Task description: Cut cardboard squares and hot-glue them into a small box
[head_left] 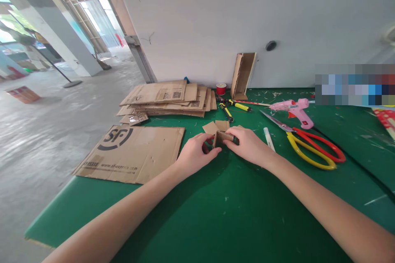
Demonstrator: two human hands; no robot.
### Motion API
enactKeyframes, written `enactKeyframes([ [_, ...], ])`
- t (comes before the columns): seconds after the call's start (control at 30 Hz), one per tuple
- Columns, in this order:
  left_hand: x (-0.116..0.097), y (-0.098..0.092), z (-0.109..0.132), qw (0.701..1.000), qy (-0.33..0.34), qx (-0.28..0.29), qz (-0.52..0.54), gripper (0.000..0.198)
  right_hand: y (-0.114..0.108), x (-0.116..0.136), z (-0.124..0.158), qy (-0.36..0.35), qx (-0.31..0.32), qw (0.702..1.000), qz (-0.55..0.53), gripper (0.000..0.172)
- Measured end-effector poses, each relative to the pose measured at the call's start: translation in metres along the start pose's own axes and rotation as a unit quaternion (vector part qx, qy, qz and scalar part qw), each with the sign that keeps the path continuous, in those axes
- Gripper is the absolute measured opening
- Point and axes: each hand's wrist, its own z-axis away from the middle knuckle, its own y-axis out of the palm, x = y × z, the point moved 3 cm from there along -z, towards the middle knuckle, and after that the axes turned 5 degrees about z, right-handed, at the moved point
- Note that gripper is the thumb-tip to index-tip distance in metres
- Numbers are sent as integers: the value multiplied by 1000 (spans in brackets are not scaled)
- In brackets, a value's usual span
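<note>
A folded card (222,136) is up between the two hands, at about the middle of the frame, its panels meeting at an angle. The left hand (197,150) has its thumb and fingers curled to the card's left side, pinching it; the right hand (245,141) grips the other side, fingers bent over, though its fingertips are partly hidden from me. Just behind the card, a few scraps (210,128) lie on the green table (216,218).

Right of the right hand I see a white pen (268,137), then big scissors (313,144) with one red and one yellow handle, blades slanting to the upper left. A pink glue gun (296,111) lies above them, its black cord (359,166) running off toward the right edge.

Beyond the scraps, pliers (226,111) with yellow-and-black handles lie near a red tub (221,88); a cardboard trough (243,74) stands upright against the white panel (210,24). Left of centre sits a cardboard stack (160,92), and in front of it a flat sheet (138,154) marked SF.
</note>
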Motion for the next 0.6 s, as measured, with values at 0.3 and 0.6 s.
enactKeyframes([
  [0.3, -2, 0, 0, 1000, 4, 13, -12, 27, -1, -5, 0, 23, 9, 1000, 0, 13],
  [0.6, -1, 0, 0, 999, 19, 16, -20, 22, 0, -5, 0, 43, 0, 999, 9, 13],
])
